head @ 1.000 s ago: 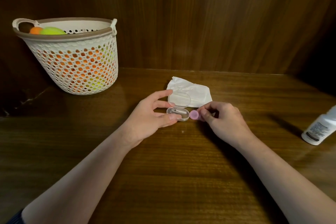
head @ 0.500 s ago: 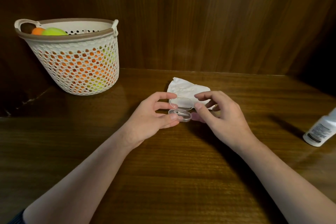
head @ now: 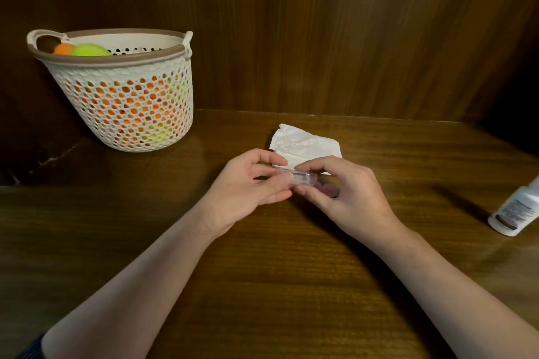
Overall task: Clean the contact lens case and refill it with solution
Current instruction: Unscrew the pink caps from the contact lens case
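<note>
Both grips, left hand [head: 248, 183] and right hand [head: 347, 195], now pinch the clear case [head: 303, 177] closed.

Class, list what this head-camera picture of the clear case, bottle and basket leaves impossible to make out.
- Clear case: its inside, hidden by the left hand and right hand, head view.
- Solution bottle: top cut off by the right edge; label print too small.
- Basket: contents mostly hidden behind its wall.
</note>
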Available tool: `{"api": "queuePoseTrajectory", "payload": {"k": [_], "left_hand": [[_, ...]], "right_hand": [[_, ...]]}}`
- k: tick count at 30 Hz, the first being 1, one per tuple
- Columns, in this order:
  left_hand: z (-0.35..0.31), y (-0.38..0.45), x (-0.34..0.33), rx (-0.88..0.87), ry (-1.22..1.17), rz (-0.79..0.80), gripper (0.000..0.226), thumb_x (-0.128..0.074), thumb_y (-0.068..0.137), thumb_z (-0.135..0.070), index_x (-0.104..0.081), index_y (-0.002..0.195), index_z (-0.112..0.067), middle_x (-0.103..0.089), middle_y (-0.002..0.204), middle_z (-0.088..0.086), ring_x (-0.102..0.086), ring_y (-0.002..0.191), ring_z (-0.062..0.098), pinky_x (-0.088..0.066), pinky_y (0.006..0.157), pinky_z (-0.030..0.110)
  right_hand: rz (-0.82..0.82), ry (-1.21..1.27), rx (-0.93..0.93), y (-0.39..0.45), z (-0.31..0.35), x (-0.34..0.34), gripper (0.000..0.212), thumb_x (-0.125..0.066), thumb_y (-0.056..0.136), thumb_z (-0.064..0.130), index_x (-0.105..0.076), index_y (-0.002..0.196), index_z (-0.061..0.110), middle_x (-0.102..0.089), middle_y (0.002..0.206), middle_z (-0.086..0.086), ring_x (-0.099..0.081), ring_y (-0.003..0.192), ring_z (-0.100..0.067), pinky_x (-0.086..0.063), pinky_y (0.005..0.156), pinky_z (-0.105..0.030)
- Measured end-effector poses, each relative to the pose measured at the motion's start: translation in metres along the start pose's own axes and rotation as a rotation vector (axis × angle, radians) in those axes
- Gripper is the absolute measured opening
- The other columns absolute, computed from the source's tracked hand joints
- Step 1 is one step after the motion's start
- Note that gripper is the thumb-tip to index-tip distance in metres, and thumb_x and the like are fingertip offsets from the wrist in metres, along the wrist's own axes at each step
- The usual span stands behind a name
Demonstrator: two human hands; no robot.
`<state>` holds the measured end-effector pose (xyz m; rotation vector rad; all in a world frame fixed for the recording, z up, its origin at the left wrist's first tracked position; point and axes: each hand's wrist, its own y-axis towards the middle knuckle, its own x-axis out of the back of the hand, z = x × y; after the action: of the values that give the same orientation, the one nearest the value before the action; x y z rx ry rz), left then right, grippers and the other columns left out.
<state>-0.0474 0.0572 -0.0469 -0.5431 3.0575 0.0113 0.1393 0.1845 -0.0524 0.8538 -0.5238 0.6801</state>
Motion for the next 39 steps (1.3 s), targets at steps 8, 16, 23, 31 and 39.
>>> {"api": "queuePoseTrajectory", "payload": {"k": [8, 16, 23, 31, 39], "left_hand": [[0.001, 0.000, 0.000, -0.047, 0.067, 0.015, 0.041, -0.087, 0.075, -0.028, -0.074, 0.112, -0.016, -0.080, 0.113, 0.006, -0.079, 0.108, 0.023, -0.066, 0.090, 0.040], [-0.001, 0.000, 0.006, -0.127, 0.508, -0.228, 0.023, -0.087, 0.086, -0.039, -0.072, 0.103, -0.037, -0.075, 0.107, -0.018, -0.070, 0.103, 0.002, -0.057, 0.080, 0.018], [0.005, 0.007, 0.031, -0.075, 0.695, -0.524, 0.023, -0.082, 0.094, -0.028, -0.063, 0.103, -0.038, -0.069, 0.121, -0.008, -0.062, 0.118, 0.014, -0.057, 0.088, 0.028], [0.010, 0.010, 0.031, -0.062, 0.818, -0.511, 0.037, -0.079, 0.096, -0.022, -0.065, 0.129, -0.030, -0.066, 0.131, -0.007, -0.056, 0.126, 0.014, -0.050, 0.109, 0.034], [-0.002, -0.004, 0.013, -0.167, 0.909, -0.172, 0.035, -0.074, 0.098, -0.041, -0.064, 0.131, -0.045, -0.052, 0.128, -0.022, -0.061, 0.101, 0.001, -0.047, 0.075, 0.014]], "right_hand": [[-0.052, -0.037, 0.061, 0.002, -0.003, -0.006, 0.027, -0.087, 0.090, 0.029, -0.079, 0.116, 0.026, -0.077, 0.109, 0.018, -0.072, 0.102, 0.000, -0.064, 0.080, -0.025], [0.000, -0.302, -0.003, 0.009, -0.008, -0.016, 0.045, -0.079, 0.091, 0.050, -0.064, 0.133, 0.046, -0.064, 0.134, 0.028, -0.047, 0.124, 0.002, -0.043, 0.101, -0.034], [0.068, -0.308, -0.254, 0.008, -0.019, -0.017, 0.055, -0.077, 0.093, 0.054, -0.057, 0.143, 0.044, -0.059, 0.142, 0.020, -0.038, 0.124, 0.000, -0.044, 0.101, -0.032], [0.156, -0.127, -0.116, 0.009, 0.002, -0.034, 0.046, -0.077, 0.098, 0.027, -0.061, 0.139, 0.041, -0.056, 0.113, 0.034, -0.057, 0.112, 0.013, -0.045, 0.082, 0.001], [0.205, -0.125, -0.276, 0.009, -0.004, -0.019, 0.060, -0.083, 0.084, 0.063, -0.063, 0.137, 0.044, -0.054, 0.115, 0.038, -0.055, 0.115, 0.002, -0.048, 0.093, -0.022]]}}
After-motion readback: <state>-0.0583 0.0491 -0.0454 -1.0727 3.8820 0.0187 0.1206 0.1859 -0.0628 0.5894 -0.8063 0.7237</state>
